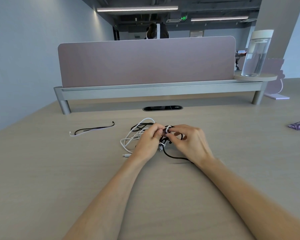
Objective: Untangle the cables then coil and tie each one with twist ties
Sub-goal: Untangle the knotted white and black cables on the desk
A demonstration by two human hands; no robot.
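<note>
A white cable (128,141) and a black cable (171,155) lie knotted together in the middle of the beige desk (59,170). My left hand (148,141) and my right hand (189,142) meet over the knot, and both pinch the tangled strands where a small white loop crosses the black one. The white cable's plug (126,155) lies on the desk left of my left wrist. The black cable trails under my right wrist. A black twist tie (97,128) and a white twist tie (80,133) lie side by side at the left.
A pink divider panel (145,61) on a grey rail closes the back of the desk. A clear water bottle (255,54) stands on a round shelf at the right. A purple wrapper (299,126) lies at the far right. A cable port (162,108) sits behind the tangle.
</note>
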